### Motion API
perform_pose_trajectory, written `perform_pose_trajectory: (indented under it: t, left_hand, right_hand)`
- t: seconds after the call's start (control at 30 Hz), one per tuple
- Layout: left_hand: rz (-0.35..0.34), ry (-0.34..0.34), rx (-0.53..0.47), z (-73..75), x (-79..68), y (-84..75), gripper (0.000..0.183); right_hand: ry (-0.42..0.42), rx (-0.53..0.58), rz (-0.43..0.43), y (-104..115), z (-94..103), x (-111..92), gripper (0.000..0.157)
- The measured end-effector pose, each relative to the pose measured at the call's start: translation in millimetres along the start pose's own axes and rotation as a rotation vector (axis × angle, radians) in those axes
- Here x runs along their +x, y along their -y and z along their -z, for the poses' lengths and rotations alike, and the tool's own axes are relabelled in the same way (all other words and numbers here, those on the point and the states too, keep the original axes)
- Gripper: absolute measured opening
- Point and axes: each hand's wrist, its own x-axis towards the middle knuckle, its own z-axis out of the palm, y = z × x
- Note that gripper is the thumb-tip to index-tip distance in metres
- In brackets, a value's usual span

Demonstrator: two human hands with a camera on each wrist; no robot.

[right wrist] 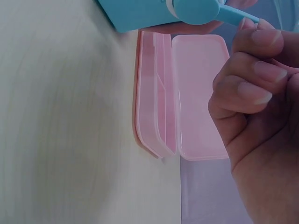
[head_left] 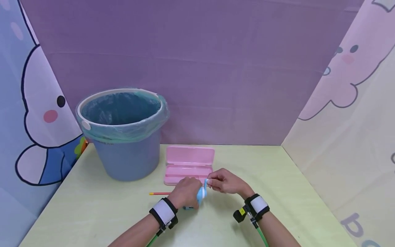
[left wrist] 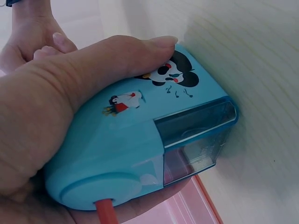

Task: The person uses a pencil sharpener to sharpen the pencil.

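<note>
A light blue pencil sharpener (left wrist: 131,140) with cartoon prints and a clear dark-blue shavings drawer (left wrist: 196,135) is gripped by my left hand (head_left: 185,192), thumb across its printed side. From its front hole sticks a red pencil (left wrist: 107,212); in the head view the pencil's yellow-tipped end points left. On the opposite side, my right hand (head_left: 227,181) pinches the end of the blue crank (right wrist: 237,14) between thumb and forefinger, the other fingers curled. The left hand hides most of the sharpener in the head view.
Just behind the hands lies an open pink pencil case (head_left: 189,156), its lid tipped back. A blue bin (head_left: 126,161) lined with a teal bag stands at the back left of the pale table (head_left: 293,206). Purple fabric (head_left: 231,68) rises behind the table.
</note>
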Motion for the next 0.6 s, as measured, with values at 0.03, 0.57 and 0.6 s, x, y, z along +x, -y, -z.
perform_pose_trajectory:
  t: [0.03,0.57,0.6]
  left_hand:
    - [-0.001,0.0,-0.002,-0.3,0.2,0.2,0.042]
    - [-0.005,0.006,0.013,0.7,-0.4,-0.8,0.043]
    - [-0.006,0.005,0.015,0.7,-0.4,-0.5,0.043]
  right_hand:
    - [-0.003,0.0,-0.001,-1.3,0.1,1.0,0.027]
    - [-0.01,-0.01,-0.018,-9.0,-0.6,11.5,0.029]
    - [-0.01,-0.014,-0.018,-9.5,-0.7,12.2,0.029]
